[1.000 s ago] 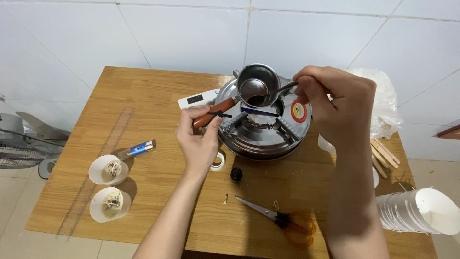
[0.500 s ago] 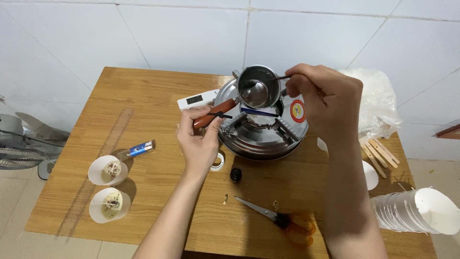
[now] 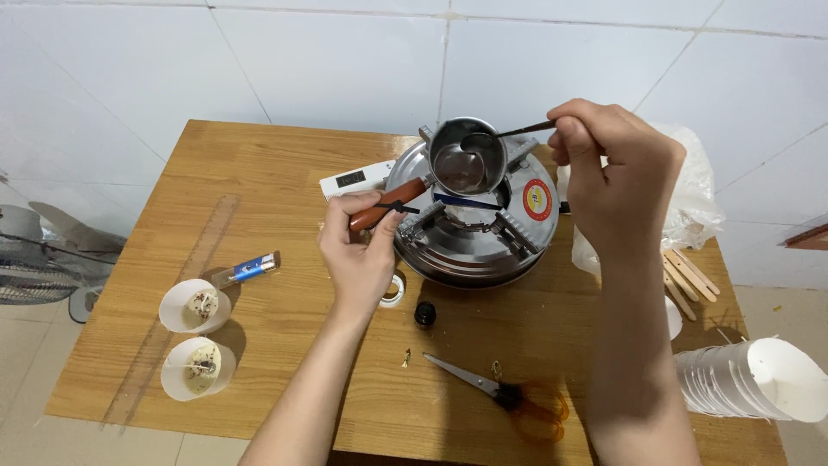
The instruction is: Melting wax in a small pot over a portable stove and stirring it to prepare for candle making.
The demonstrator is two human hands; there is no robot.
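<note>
A small steel pot (image 3: pixel 466 158) with a reddish wooden handle (image 3: pixel 385 204) sits on a round silver stove (image 3: pixel 470 242) in the middle of the wooden table (image 3: pixel 259 164). My left hand (image 3: pixel 360 242) grips the wooden handle. My right hand (image 3: pixel 617 181) holds a metal spoon (image 3: pixel 504 135) by its stem. The spoon's bowl is raised to the pot's far rim. A shallow layer of liquid shows in the pot.
Two paper cups (image 3: pixel 195 336) with pale filling stand front left beside a clear ruler (image 3: pixel 177 302) and a lighter (image 3: pixel 246 270). Scissors (image 3: pixel 500 394), a small dark bottle (image 3: pixel 425 313), a tape roll (image 3: pixel 392 291), wooden sticks (image 3: pixel 686 276), stacked paper cups (image 3: pixel 750 380), a plastic bag (image 3: pixel 690 190) and a white scale (image 3: pixel 354 179) lie around.
My right hand has lifted the spoon out of the pot's bottom and shifted right; the spoon now rests at the rim. The left hand has stayed on the handle.
</note>
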